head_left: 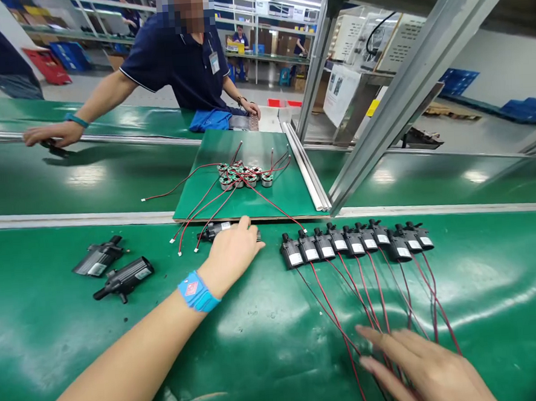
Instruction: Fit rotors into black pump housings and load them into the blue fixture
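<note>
My left hand (pixel 235 251), with a blue wristband, is wrapped over a black pump-like part (pixel 213 230) at the near edge of the raised green board (pixel 250 204). My right hand (pixel 418 361) is spread at the lower right, slightly blurred, over red and black wires (pixel 365 297); nothing shows between its fingers. These wires run from a row of several black parts with white labels (pixel 355 243). Two more black parts (pixel 98 258) lie at the left, without visible wires. Small round metal pieces with green tops (pixel 243 175) and red-black wires sit clustered on the board.
A metal frame post (pixel 407 95) slants across the right side. White rails (pixel 305 168) lie along the board's right edge. Across the bench a person in a dark shirt (pixel 172 55) rests one hand at the far left and the other near a blue cloth (pixel 211 120).
</note>
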Demonstrator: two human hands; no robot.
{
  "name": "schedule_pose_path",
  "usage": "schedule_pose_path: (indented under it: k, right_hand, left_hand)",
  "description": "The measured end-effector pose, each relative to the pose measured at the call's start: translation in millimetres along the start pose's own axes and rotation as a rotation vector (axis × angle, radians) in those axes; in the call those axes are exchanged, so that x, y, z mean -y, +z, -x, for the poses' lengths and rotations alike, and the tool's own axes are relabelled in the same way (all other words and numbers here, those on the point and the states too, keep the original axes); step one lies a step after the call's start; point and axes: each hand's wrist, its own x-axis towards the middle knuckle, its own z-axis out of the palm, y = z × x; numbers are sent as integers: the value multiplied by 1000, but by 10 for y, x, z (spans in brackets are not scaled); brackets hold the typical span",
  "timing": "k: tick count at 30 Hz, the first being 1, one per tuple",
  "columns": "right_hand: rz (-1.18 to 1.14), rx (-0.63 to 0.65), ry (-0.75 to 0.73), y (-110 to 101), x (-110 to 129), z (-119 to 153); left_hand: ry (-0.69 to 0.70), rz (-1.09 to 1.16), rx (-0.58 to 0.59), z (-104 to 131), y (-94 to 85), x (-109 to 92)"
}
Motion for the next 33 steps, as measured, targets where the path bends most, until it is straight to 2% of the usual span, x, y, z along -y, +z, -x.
schedule_pose_path:
  k: [4, 10, 13, 16, 20, 24, 27, 33]
  right_hand:
    - [-98, -48, 47, 16, -211, -734]
    - [-138, -57, 54, 304, -436, -2170]
    - [-92, -72, -4, 486, -499, -2768]
    - [-32, -51, -49, 659, -537, -3176]
    - [68, -13, -62, 804, -559, -3419]
    - [124, -4, -11, 828, -586, -3444]
    - [133, -10, -9, 824, -619, -3424]
    - [50, -20, -18, 892, -653, -3363]
  left_hand:
    - [10, -16, 48, 320, 3, 18]
    - [11, 25, -6, 927, 213, -9]
    - [-83, 131, -57, 1024, 317, 58]
    - [-150, 257, -116, 1026, 353, 132]
    - [-120, 437, -203, 1039, 285, 214]
    - [-233, 666, -276, 1077, 164, 220]
    - [-255, 764, -265, 1091, 137, 166]
    - [-121, 904, -182, 1074, 215, 51]
